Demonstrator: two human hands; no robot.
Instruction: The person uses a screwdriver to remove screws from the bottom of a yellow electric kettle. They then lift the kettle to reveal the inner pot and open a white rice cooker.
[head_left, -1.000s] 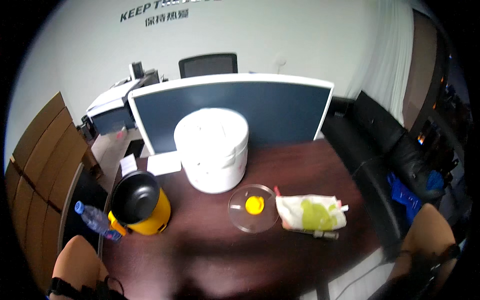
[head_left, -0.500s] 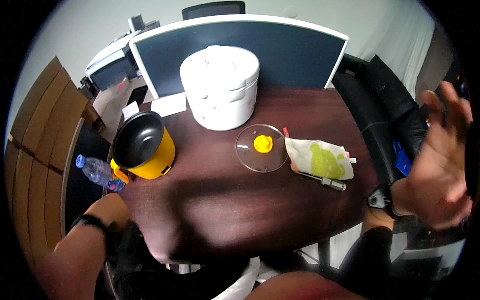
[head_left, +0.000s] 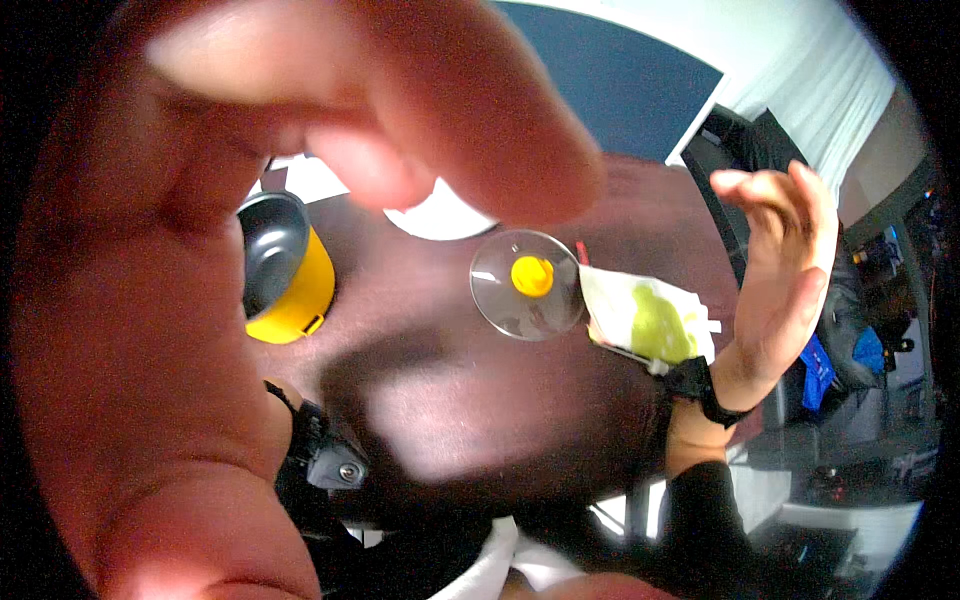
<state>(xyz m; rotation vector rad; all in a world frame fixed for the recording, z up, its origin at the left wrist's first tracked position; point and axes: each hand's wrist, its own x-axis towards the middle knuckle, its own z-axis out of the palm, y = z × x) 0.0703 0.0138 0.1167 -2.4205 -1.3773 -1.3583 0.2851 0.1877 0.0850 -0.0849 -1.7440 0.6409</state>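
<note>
My left hand (head_left: 150, 310) looms very close and blurred over the left side. Its fingers curve to the right, apart from the thumb, with nothing held in them. Raised above the table's right side, my right hand (head_left: 785, 270) has its fingers spread and is empty. Nearest to it lies a white cloth (head_left: 645, 315) with a green figure. A screwdriver (head_left: 655, 367) pokes out under the cloth, mostly hidden by my wrist. Left of the cloth rests a round glass lid (head_left: 505, 312) with a yellow knob. Partly behind my left hand stands a yellow pot (head_left: 300, 298) with a black inside.
Only the lower part of a white rice cooker (head_left: 440, 220) shows behind my left fingers. The dark brown table (head_left: 450, 370) ends at a blue partition (head_left: 620, 80). A black sofa (head_left: 755, 140) is on the right, with blue items (head_left: 816, 372) beside it.
My left hand has risen from the lower left to just before the camera, covering much of the pot, cooker and bottle. My right hand has shifted left, towards the cloth.
</note>
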